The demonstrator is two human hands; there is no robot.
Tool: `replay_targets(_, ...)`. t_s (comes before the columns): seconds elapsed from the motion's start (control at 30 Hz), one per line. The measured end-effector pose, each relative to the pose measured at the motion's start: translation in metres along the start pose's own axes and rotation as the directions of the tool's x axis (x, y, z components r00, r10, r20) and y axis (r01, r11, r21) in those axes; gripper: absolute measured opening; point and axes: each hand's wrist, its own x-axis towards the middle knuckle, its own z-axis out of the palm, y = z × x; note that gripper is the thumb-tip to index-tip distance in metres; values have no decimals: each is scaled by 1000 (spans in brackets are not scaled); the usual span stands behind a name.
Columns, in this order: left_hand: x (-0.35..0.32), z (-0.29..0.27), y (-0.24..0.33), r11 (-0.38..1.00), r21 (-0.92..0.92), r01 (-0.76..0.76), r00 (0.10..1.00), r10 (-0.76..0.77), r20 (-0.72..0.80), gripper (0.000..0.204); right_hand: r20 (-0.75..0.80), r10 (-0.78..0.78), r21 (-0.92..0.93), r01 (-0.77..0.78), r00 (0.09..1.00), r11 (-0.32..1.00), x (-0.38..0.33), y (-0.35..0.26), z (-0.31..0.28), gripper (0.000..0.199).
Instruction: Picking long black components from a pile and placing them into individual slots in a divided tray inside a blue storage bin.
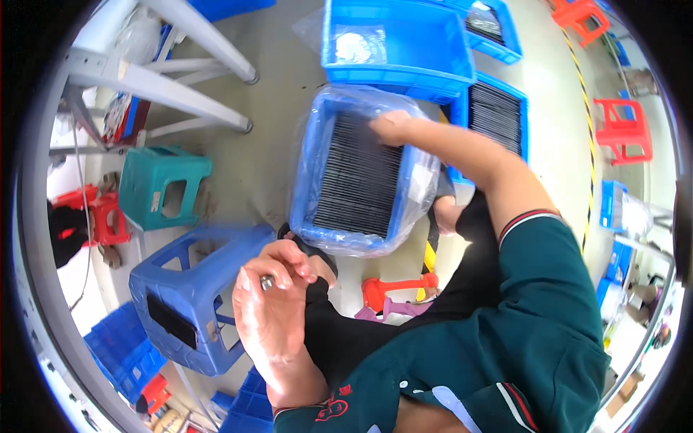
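Observation:
A blue bin (307, 155) lined with a clear plastic bag sits on the floor in front of me, packed with rows of thin dark plates (357, 180). My right hand (393, 126) reaches over its far right corner and rests on the top of the plates; its fingertips are hidden among them. My left hand (278, 299) is raised near my lap with fingers curled, pinching a small silvery piece (267, 283) between thumb and fingers. My dark trousers and green sleeves fill the lower right.
A blue stool (191, 289) stands just left of my left hand, with a teal stool (162, 184) behind it. More blue bins (393, 43) lie beyond, one (494, 112) holding dark plates. White table legs (166, 79), red stools (621, 130), a red tool (397, 289).

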Motion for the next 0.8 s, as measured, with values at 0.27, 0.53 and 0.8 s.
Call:
replay_targets(0.27, 22, 17, -18, 997, -19, 81, 997, -80, 19, 36, -482, 173, 132, -124, 859, 983, -137, 120, -66, 18)
replay_targets(0.53, 43, 21, -54, 968, 87, 235, 971, -231, -58, 33, -202, 711, 227, -674, 673, 703, -251, 252, 102, 18)
replay_targets(0.8, 70, 15, -77, 934, 143, 327, 932, -293, -215, 31, -101, 673, 55, -672, 732, 739, -238, 211, 197, 33)
